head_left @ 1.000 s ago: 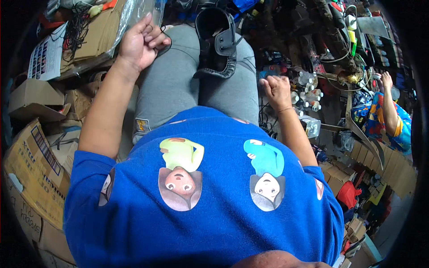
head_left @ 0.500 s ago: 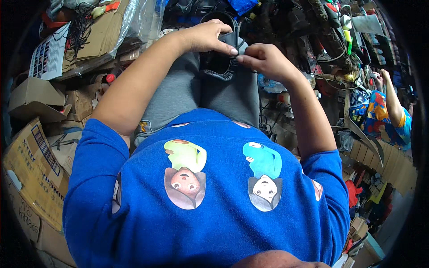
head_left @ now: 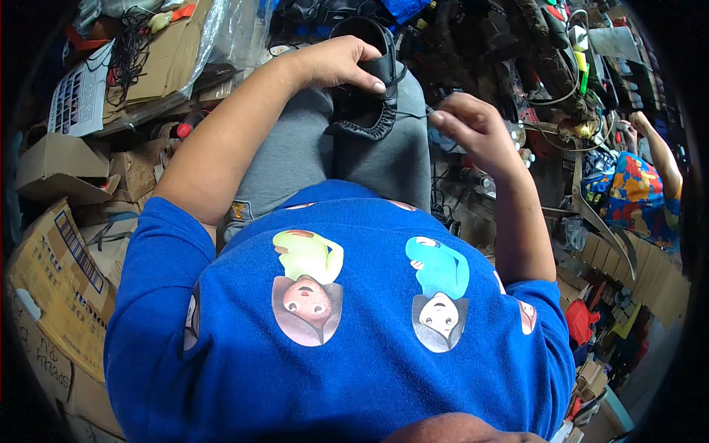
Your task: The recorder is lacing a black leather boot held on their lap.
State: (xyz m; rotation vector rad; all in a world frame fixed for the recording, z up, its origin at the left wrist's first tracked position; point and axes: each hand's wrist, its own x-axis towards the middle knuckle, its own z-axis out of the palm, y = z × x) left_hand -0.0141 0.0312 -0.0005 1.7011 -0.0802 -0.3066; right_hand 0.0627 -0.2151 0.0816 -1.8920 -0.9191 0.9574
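A black shoe [head_left: 383, 127] with a puckered, gathered edge lies across my thighs; its inside is dark and partly hidden. My left hand [head_left: 341, 62] is closed on the shoe's upper rim, thumb on top and fingers out of sight behind it. From the shoe's right side a thin black cord [head_left: 413, 114] runs taut to my right hand [head_left: 476, 131]. The fingers of that hand are pinched on the cord, a little to the right of the shoe and apart from it.
At the left lie an open cardboard box [head_left: 63, 170], a printed sheet [head_left: 81, 92] and flattened cardboard [head_left: 162, 63]. Bottles and cluttered tools fill the floor on the right. Another person in a colourful shirt [head_left: 635, 188] works at the far right.
My right hand has moved right and slightly down, away from the shoe, and the cord now stretches between them. The left hand keeps its hold.
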